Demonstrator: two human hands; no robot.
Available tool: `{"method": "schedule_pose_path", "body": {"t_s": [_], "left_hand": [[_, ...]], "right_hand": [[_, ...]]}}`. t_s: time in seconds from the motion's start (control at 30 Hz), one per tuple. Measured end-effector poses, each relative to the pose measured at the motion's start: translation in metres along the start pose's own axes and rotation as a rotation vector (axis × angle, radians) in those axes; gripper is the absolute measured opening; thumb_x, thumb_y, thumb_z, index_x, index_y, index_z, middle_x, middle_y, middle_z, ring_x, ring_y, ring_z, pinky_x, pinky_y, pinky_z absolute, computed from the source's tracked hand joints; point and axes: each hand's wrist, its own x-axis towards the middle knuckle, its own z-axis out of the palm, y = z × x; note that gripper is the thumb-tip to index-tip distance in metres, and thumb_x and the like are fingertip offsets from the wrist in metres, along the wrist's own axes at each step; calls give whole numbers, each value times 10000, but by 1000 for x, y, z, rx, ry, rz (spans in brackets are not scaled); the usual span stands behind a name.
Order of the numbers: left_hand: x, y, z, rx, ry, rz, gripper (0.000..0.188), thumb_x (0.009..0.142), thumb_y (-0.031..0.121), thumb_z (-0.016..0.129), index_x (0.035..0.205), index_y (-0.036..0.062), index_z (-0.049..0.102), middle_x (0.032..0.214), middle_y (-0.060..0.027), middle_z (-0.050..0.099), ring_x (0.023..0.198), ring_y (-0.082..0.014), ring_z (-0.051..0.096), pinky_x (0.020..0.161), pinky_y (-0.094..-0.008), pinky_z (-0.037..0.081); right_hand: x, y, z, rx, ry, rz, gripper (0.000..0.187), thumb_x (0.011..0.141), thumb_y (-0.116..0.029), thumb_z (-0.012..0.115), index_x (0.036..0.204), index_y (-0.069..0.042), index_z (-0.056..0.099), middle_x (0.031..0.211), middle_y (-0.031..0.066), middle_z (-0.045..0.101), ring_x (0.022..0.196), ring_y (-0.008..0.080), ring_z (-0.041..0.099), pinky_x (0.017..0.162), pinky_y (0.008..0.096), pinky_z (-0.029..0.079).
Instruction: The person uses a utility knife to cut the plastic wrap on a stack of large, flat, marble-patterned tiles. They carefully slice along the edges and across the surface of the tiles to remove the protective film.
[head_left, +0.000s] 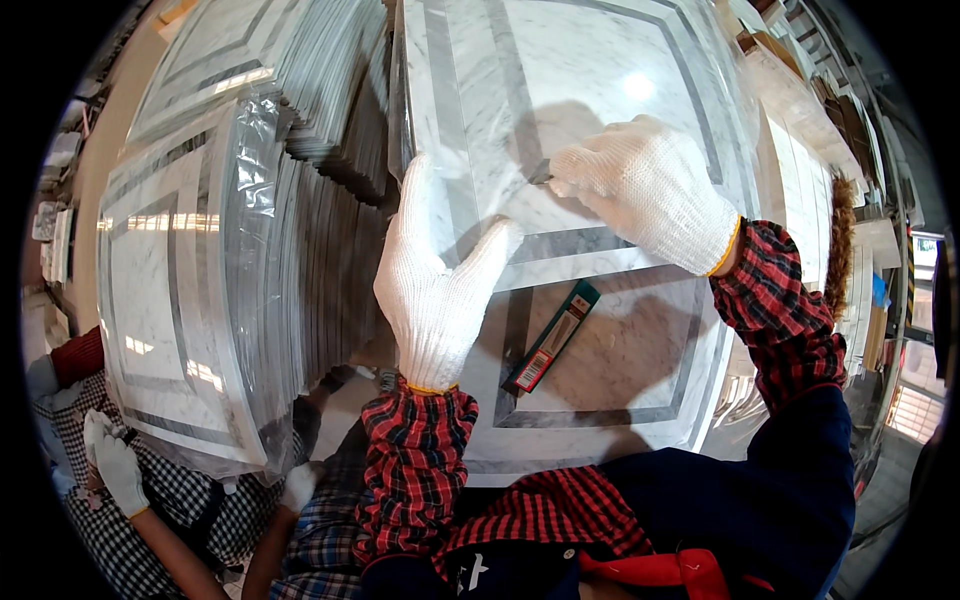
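1. We have the upper marble-patterned panel [590, 90] in front of us, white with grey bands, its near edge overlapping the lower panel [625, 365]; resting flat like this probably gives us a steady base.
2. Our right hand [650, 190], in a white knit glove, is over that upper panel. Its fingers are pinched on a small dark piece [540, 172], mostly hidden; we cannot tell what it is. The tight grip near its end seems meant for fine control.
3. Our left hand [435, 280], gloved too, lies along the panel's left side, thumb and forefinger spread with nothing visible between them; the other fingers are hidden. We judge that it steadies the panel, with the thumb kept apart from the dark piece.
4. A slim green-and-red box [552, 338] lies slanted on the lower panel, likely put there to be within easy reach.
5. To our left stands a panel stack [160, 290] under clear wrapping [256, 150], presumably against scratches.
6. Beyond its near end we see a co-worker's gloved hand [118, 465], low at the left.
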Motion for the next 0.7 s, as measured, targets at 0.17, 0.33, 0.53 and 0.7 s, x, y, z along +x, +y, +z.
{"method": "schedule_pose_path", "body": {"t_s": [0.17, 0.33, 0.53, 0.7], "left_hand": [[-2, -16, 0, 107, 20, 31, 694, 840, -6, 811, 1464, -25, 506, 1400, -111, 595, 1323, -200, 538, 1142, -340, 403], [-3, -10, 2, 32, 13, 53, 717, 809, 75, 832, 1459, 26, 534, 1307, -127, 662, 1216, -216, 618, 1047, -344, 475], [-13, -17, 3, 128, 93, 138, 673, 795, 173, 841, 1405, 64, 578, 1230, -120, 698, 1119, -222, 667, 979, -354, 513], [-17, -21, 4, 134, 114, 146, 730, 788, 153, 853, 1446, 47, 556, 1258, -123, 691, 1154, -221, 661, 1001, -346, 505]], "right_hand": [[1, -9, -4, -157, -39, -77, 12, 882, -147, 670, 892, -152, 670, 702, 27, 636, 679, 231, 657, 664, 385, 515], [-1, -4, -7, -318, 23, -262, 74, 842, -92, 690, 847, -153, 649, 677, 3, 614, 648, 219, 649, 621, 385, 506], [-30, -12, 7, 271, 258, 280, 191, 964, -214, 696, 1042, -58, 774, 877, 129, 756, 775, 288, 726, 698, 401, 573], [-32, -15, 12, 320, 97, 268, 278, 982, -279, 702, 1104, -40, 777, 1033, 146, 777, 896, 319, 742, 803, 382, 586]]}}
